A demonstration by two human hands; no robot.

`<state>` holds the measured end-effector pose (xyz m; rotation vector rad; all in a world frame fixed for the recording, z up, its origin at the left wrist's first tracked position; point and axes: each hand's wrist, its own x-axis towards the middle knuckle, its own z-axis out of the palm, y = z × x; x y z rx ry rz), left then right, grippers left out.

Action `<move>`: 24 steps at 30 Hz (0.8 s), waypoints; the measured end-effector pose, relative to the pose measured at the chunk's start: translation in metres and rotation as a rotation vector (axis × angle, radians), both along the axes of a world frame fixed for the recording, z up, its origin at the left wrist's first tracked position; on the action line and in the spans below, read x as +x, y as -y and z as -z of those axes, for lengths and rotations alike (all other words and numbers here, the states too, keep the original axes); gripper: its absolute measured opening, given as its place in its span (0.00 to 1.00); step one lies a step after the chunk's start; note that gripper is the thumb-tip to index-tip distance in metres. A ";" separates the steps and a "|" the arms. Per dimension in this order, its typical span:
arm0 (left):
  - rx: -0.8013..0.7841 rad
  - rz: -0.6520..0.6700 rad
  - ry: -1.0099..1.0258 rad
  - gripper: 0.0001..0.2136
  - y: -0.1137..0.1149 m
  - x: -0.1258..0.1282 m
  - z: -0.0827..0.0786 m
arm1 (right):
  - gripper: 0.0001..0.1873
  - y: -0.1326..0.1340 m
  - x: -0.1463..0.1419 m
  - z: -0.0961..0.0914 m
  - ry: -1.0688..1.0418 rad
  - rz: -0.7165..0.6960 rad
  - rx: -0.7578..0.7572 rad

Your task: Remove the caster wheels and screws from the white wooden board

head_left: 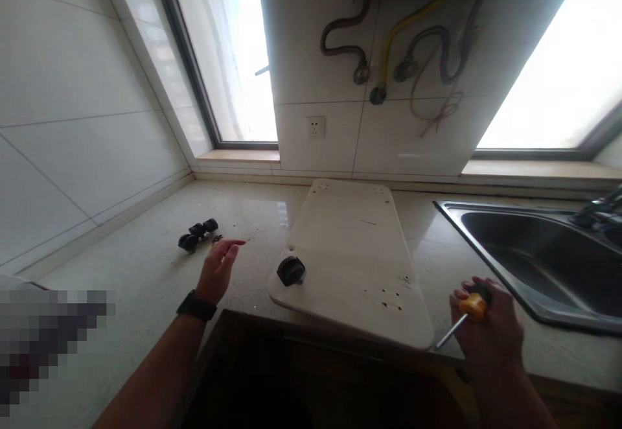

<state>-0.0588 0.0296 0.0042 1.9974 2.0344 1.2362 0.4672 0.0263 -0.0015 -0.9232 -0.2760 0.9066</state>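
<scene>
A pale board (347, 241) with rounded corners and small screw holes lies flat on the counter. One black caster wheel (290, 271) stands on its near left corner, and a small metal piece (407, 278) rests near its right edge. My right hand (490, 328) is closed around a screwdriver (473, 307) with a yellow and black handle, its shaft pointing down and left beside the board's near right corner. On the left, my left hand (219, 270) has its fingers stretched out above the counter, beside small dark screws (216, 239). Several loose black casters (197, 234) lie just beyond it.
A steel sink (534, 254) with a faucet (600, 208) is set into the counter (253, 293) on the right. Hoses and a yellow pipe (396, 27) hang on the tiled wall above a socket (315, 127). Dark space opens below the counter's front edge.
</scene>
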 end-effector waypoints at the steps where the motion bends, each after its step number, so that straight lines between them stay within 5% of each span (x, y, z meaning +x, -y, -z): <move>1: 0.013 0.083 0.027 0.24 0.005 0.014 -0.009 | 0.10 -0.002 0.002 0.008 -0.064 -0.067 0.003; 5: -0.042 0.497 0.104 0.25 0.023 0.071 -0.034 | 0.12 -0.010 0.006 0.039 -0.210 -0.257 0.038; 9: -0.050 0.481 0.017 0.19 0.032 0.105 -0.039 | 0.13 -0.013 0.009 0.052 -0.239 -0.303 0.079; 13: 0.028 0.430 0.006 0.12 0.031 0.106 -0.036 | 0.12 -0.009 0.006 0.048 -0.234 -0.334 0.074; 18: 0.105 0.249 -0.067 0.12 0.012 0.050 -0.024 | 0.12 -0.003 -0.004 0.038 -0.203 -0.342 0.058; 24: -0.052 -0.327 -0.171 0.22 0.004 -0.071 0.015 | 0.13 -0.002 -0.008 0.035 -0.182 -0.349 0.056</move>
